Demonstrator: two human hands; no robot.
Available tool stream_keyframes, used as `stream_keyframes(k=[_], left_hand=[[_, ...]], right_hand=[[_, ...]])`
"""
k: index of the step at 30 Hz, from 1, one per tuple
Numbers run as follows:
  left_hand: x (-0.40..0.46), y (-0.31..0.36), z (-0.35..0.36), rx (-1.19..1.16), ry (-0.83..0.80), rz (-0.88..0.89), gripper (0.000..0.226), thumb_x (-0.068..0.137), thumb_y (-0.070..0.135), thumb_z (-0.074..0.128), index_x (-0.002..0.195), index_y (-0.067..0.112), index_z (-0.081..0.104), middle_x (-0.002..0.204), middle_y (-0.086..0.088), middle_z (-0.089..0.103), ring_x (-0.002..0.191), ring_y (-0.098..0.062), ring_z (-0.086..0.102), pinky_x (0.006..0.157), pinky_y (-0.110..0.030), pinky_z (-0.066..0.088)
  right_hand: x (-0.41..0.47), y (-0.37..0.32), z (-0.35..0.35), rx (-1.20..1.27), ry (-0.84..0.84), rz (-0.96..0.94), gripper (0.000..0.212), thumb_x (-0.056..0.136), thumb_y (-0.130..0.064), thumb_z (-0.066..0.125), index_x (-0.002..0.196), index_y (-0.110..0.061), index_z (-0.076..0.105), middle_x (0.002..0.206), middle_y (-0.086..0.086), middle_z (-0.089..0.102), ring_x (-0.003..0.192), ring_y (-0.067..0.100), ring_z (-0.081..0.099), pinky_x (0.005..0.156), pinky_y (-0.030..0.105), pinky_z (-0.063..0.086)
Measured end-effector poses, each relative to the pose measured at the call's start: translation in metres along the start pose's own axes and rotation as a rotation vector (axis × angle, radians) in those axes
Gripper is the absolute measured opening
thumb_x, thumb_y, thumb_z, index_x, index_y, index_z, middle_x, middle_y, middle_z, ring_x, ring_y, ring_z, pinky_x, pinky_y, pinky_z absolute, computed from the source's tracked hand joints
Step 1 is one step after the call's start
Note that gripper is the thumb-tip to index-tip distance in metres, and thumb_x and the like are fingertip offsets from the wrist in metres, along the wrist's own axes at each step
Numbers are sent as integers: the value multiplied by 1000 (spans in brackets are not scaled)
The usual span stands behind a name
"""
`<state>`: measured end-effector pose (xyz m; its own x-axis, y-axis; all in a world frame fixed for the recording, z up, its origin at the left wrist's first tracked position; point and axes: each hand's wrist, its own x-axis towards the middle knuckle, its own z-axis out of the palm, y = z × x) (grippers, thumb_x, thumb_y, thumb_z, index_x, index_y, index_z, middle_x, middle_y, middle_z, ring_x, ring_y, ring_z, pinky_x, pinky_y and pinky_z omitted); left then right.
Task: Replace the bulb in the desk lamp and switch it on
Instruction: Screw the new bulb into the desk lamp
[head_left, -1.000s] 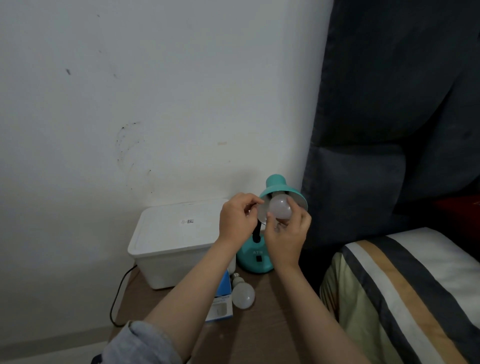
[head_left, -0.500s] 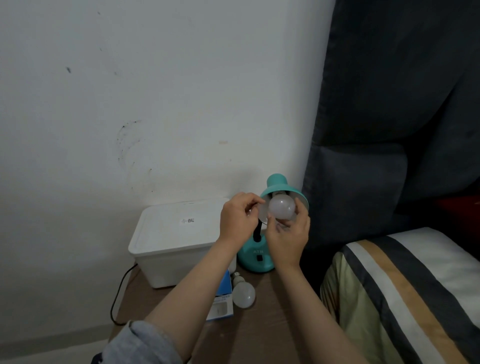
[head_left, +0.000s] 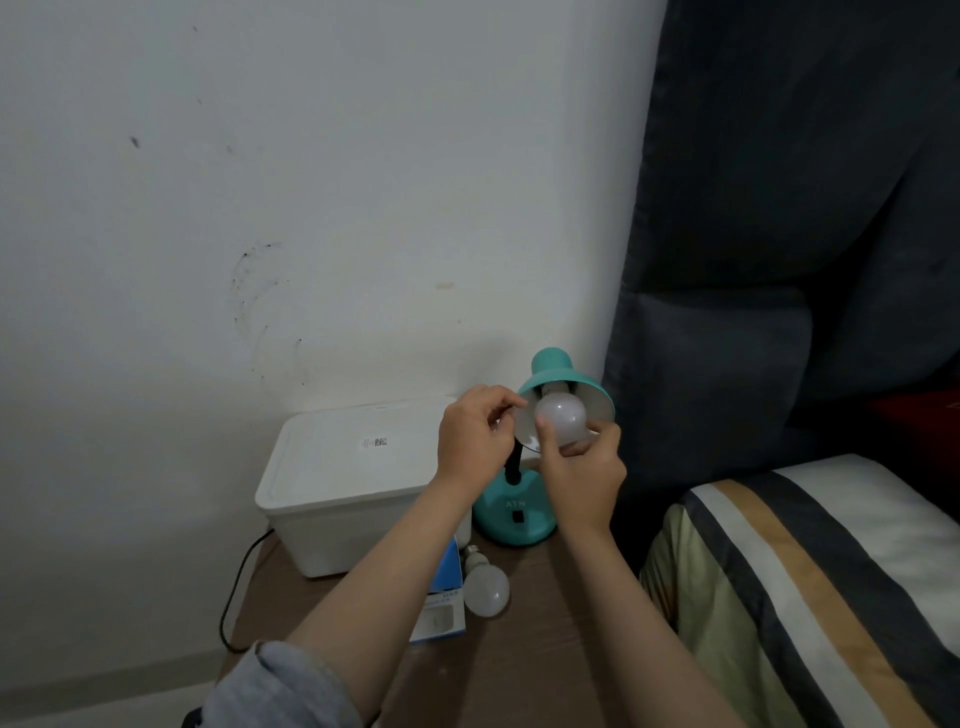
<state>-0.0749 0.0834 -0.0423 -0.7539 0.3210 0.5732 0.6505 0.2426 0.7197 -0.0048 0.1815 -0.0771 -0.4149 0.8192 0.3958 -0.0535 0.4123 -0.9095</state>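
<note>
A teal desk lamp stands on a brown table, its shade tilted toward me. A frosted white bulb sits in the mouth of the shade, its neck reaching up into the socket. My right hand grips the bulb from below with thumb and fingers. My left hand pinches the left rim of the shade. The lamp is unlit. A black switch shows on the lamp base. A second white bulb lies on the table near the base.
A white lidded plastic box stands left of the lamp against the wall. A blue and white bulb carton lies beside the loose bulb, partly under my left forearm. A black cord hangs off the table's left edge. A striped cushion lies to the right.
My right hand has pushed the bulb up and deeper into the shade, and its fingers have shifted around the bulb. My left hand stays on the shade rim.
</note>
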Motion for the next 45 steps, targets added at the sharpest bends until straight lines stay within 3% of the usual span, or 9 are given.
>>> stream_keyframes(k=[4,7,11,15,20,28,36,42,45], left_hand=[[0,-1,0,-9,7,-3,24,78,1,59,83,21,71,81,-4,69,73,-21,65,71,-45,56],[0,-2,1,-19,12,-11,25,78,1,59,82,23,70,81,-4,69,73,-20,66,71,-45,56],[0,-1,1,-12,2,-17,25,79,1,60,83,23,71,81,-3,69,73,-20,66,71,-44,56],[0,-1,0,0,0,-16,24,79,0,60,83,21,71,83,-2,69,74,-19,66,73,-42,57],[0,0,1,1,0,-15,23,80,0,61,83,20,71,83,-3,69,74,-19,66,72,-42,57],[-1,2,-1,-20,-3,-29,25,79,-2,59,84,19,72,85,-1,70,77,-16,66,75,-39,57],[0,1,0,-12,-2,-31,24,79,0,60,83,21,71,83,0,69,75,-17,66,73,-41,57],[0,3,-1,-19,4,-25,23,80,0,60,83,19,72,83,-2,70,75,-17,66,73,-40,57],[0,1,1,-15,4,-22,23,79,0,60,83,20,71,83,-2,70,74,-18,66,72,-41,57]], right_hand=[[-4,3,-1,11,-29,-93,62,75,-31,77,124,-10,45,73,-1,60,60,10,61,53,10,44],[-4,9,0,4,-43,-156,51,75,-21,77,117,-12,50,70,1,61,57,7,61,53,4,44],[-1,4,-2,3,14,-89,46,73,-32,79,98,-4,51,64,2,58,55,11,54,54,1,38],[0,0,0,28,63,-137,45,74,-31,79,94,-4,49,91,8,50,71,14,51,60,6,43],[-3,4,5,-19,52,-312,43,77,-18,77,114,-7,58,112,14,46,92,14,52,74,9,45],[1,-5,0,60,70,-106,47,75,-36,77,97,-5,51,92,4,57,82,21,59,60,4,38],[-6,-1,6,10,54,-282,46,76,-15,77,117,-5,58,110,15,49,89,16,54,71,1,42],[-1,-5,1,22,58,-123,47,76,-34,76,104,-4,54,102,12,60,87,25,60,67,22,41],[-3,-8,0,33,71,-153,48,77,-30,76,110,-3,52,106,11,55,88,19,57,68,24,47]])
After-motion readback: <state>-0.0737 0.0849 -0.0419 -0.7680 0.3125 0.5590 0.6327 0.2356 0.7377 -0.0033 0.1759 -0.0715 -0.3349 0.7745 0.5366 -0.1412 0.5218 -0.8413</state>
